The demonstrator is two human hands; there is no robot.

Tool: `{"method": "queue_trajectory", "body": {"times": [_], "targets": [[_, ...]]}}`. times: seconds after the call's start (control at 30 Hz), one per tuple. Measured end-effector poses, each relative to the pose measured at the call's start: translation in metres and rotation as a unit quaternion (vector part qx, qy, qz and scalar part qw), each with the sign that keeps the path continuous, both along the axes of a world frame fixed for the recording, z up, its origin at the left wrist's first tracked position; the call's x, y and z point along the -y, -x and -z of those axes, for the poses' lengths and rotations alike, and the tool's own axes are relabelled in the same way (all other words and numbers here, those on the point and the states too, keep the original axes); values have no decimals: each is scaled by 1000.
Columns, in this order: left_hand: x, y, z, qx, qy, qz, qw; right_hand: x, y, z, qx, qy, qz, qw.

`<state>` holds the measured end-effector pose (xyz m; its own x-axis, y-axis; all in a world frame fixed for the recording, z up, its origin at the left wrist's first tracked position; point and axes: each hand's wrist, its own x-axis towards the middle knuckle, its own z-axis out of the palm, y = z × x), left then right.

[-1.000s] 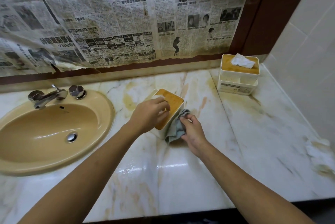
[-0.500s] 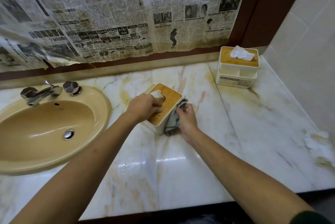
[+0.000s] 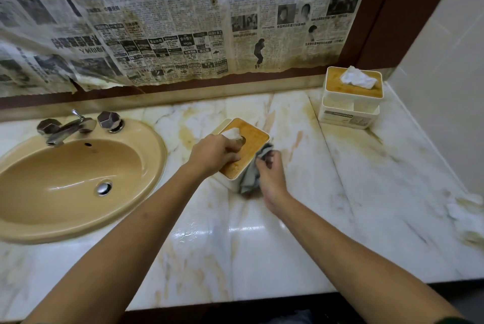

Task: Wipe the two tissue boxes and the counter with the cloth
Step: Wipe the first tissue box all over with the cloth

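A white tissue box with a wooden lid (image 3: pixel 255 137) stands mid-counter, tilted toward me. My left hand (image 3: pixel 213 153) grips its near left side, fingers over the lid by the tissue slot. My right hand (image 3: pixel 271 174) holds a grey cloth (image 3: pixel 250 178) pressed against the box's right side wall. A second white tissue box (image 3: pixel 349 111) with a wooden top and a tissue sticking out stands at the back right corner. The marble counter (image 3: pixel 275 245) is stained yellow near both boxes.
A beige sink (image 3: pixel 146 190) with a chrome tap (image 3: pixel 65 129) fills the left. Newspaper (image 3: pixel 183 22) covers the mirror behind. A tiled wall (image 3: pixel 445 88) bounds the right side. Crumpled white paper (image 3: pixel 463 213) lies at the counter's right edge.
My right hand has slid the cloth along the box's right side, a little toward me. My left hand keeps its hold on the box. The view has shifted slightly.
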<state>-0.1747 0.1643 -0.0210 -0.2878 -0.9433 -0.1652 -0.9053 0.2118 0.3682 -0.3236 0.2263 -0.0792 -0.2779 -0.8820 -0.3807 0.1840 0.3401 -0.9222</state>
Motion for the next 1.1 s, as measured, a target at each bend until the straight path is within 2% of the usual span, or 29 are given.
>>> {"method": "queue_trajectory", "body": {"times": [0.13,0.3,0.4,0.63,0.73,0.93,1.1], "targets": [[-7,-3,7,-52,19,-16,998,23,23,-10,-7,-4,23,1000],[-12,-6,11,-120,47,-17,992,-14,-2,0,19,23,-17,999],[-13,-5,12,-122,60,-4,991,-30,-15,7,27,25,-45,998],[-11,-5,16,-132,62,-3,989,25,22,-11,9,-9,30,999],[-10,-5,17,-134,57,-5,989,15,12,-9,15,-12,33,999],[-5,-6,15,-132,46,-1,990,-36,-32,15,42,-38,-37,998],[-2,-6,13,-128,29,-4,991,20,9,-5,12,-33,37,999]]}}
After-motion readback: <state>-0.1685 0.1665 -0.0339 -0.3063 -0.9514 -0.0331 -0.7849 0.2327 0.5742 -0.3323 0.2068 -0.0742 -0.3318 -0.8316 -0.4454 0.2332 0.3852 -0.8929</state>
